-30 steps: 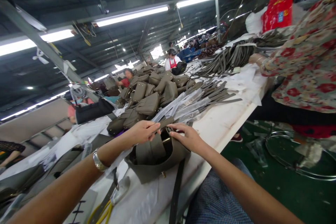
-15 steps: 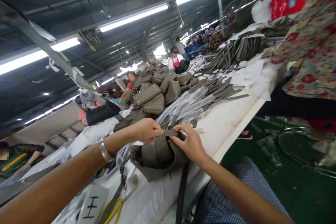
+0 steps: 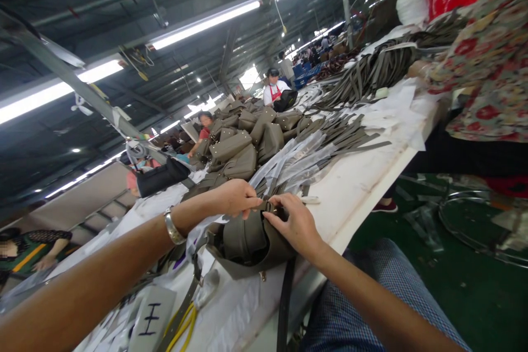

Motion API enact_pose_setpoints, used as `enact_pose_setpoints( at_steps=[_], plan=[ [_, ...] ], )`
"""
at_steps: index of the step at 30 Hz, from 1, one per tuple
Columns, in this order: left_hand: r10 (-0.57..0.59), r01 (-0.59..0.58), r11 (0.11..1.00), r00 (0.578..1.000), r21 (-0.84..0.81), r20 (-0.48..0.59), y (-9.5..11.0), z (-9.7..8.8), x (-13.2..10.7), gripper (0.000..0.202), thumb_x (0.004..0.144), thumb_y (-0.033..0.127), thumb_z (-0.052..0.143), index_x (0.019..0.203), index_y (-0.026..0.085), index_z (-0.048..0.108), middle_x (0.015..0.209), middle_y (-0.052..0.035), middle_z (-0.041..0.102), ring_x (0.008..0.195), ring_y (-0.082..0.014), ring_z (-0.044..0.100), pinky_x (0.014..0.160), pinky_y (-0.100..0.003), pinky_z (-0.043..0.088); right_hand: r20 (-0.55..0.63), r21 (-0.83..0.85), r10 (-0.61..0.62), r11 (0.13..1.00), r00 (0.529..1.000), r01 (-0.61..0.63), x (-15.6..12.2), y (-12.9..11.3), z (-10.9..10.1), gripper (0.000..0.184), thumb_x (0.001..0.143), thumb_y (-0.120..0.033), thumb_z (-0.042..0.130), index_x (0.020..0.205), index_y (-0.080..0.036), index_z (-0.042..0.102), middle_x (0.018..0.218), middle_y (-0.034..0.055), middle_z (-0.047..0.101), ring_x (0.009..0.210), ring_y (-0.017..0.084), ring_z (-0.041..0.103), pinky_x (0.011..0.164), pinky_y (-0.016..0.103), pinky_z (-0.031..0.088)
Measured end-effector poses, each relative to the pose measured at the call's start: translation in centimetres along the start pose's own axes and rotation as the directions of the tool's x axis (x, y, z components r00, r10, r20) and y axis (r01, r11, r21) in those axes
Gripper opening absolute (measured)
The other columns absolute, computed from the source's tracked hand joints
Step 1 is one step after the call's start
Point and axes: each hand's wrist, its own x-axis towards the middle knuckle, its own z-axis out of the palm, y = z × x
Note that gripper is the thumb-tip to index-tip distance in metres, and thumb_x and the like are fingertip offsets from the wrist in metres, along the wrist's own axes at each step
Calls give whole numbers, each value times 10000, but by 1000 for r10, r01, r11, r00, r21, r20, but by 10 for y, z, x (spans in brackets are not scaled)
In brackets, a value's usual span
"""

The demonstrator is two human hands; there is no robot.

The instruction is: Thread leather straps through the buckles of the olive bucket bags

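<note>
An olive-grey handbag (image 3: 247, 267) lies at the front of the table with its opening toward me. Above its far edge, my left hand (image 3: 234, 198), with a silver bangle at the wrist, pinches a short piece of grey strap (image 3: 263, 205). My right hand (image 3: 296, 224) closes thumb and fingers on the same strap by some small metal hardware at the bag's side; the fingers partly hide it. A longer dark strap (image 3: 284, 308) hangs from the bag over the table's edge. Another strap with a buckle (image 3: 198, 275) trails on the left.
Beyond the bag rises a heap of similar bags (image 3: 243, 146), with plastic-wrapped straps (image 3: 297, 157) beside it. A grey device marked H (image 3: 149, 319) and a yellow cord (image 3: 185, 325) lie at the front left. A person in a floral top (image 3: 487, 77) stands at right; other people work farther back.
My left hand has moved slightly right and up, closer to my right hand, so less of the strap shows between them. The bag has barely moved.
</note>
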Motion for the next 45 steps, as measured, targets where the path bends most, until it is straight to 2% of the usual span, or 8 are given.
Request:
enact_pose_setpoints(
  at_steps=[9, 14, 22, 25, 31, 34, 39, 45],
  plan=[
    [57, -56, 997, 998, 52, -35, -2, 4, 2, 430, 841, 453, 513, 543, 165, 625, 468, 1, 575, 425, -103, 452, 450, -227, 284, -12, -30, 7, 1000, 1000, -7, -2, 1, 1, 188, 791, -283, 763, 867, -219, 603, 881, 29, 638, 869, 224, 569, 762, 337, 439],
    [2, 9, 986, 998, 166, -64, 11, 9, 5, 378, 812, 414, 523, 538, 173, 620, 463, 7, 580, 456, -114, 478, 482, -235, 279, -29, -44, 2, 999, 1000, -4, -4, -2, 2, 201, 783, -265, 768, 867, -221, 591, 894, 31, 636, 875, 226, 564, 762, 340, 435],
    [91, -3, 957, 952, 291, -291, 24, 29, 8, 277, 753, 312, 546, 524, 155, 552, 498, 13, 502, 504, -105, 354, 507, -276, 176, -26, -84, -5, 996, 1000, 3, -7, 1, 4, 177, 798, -248, 751, 893, -226, 604, 900, 37, 636, 897, 239, 561, 776, 357, 430],
    [118, -51, 965, 960, 259, -252, 22, 33, 11, 312, 788, 341, 530, 544, 151, 569, 499, 17, 495, 513, -104, 340, 515, -275, 175, -24, -70, -23, 997, 999, 21, -7, 1, 4, 149, 817, -214, 722, 920, -230, 616, 914, 39, 644, 919, 241, 565, 800, 359, 429],
    [87, -62, 980, 988, 187, -129, 15, 23, 13, 303, 796, 365, 542, 636, 143, 672, 534, 23, 518, 551, -107, 413, 515, -249, 207, -16, -72, -22, 997, 1000, 21, -7, 2, 1, 181, 819, -293, 735, 915, -227, 597, 922, 43, 644, 911, 242, 567, 804, 366, 427],
    [81, -47, 977, 984, 210, -157, 15, 26, 11, 286, 795, 336, 535, 636, 144, 676, 558, 12, 554, 563, -113, 446, 518, -252, 207, -26, -46, -28, 999, 999, 26, -8, 4, 3, 200, 810, -267, 741, 939, -231, 592, 948, 46, 644, 934, 246, 562, 829, 372, 430],
    [128, -23, 941, 948, 338, -291, 19, 38, 10, 252, 795, 312, 529, 632, 163, 651, 613, -27, 607, 576, -140, 455, 544, -272, 198, -30, -34, -35, 999, 999, 34, -9, 5, 6, 214, 794, -197, 743, 939, -225, 588, 952, 42, 639, 942, 246, 554, 838, 372, 435],
    [189, -130, 962, 951, 238, -246, 16, 44, 11, 297, 838, 323, 520, 608, 162, 615, 585, 7, 564, 561, -115, 422, 545, -258, 210, -30, -12, -67, 998, 997, 66, -10, 5, 6, 150, 833, -193, 702, 932, -224, 594, 946, 50, 643, 940, 244, 556, 852, 377, 435]
  ],
)
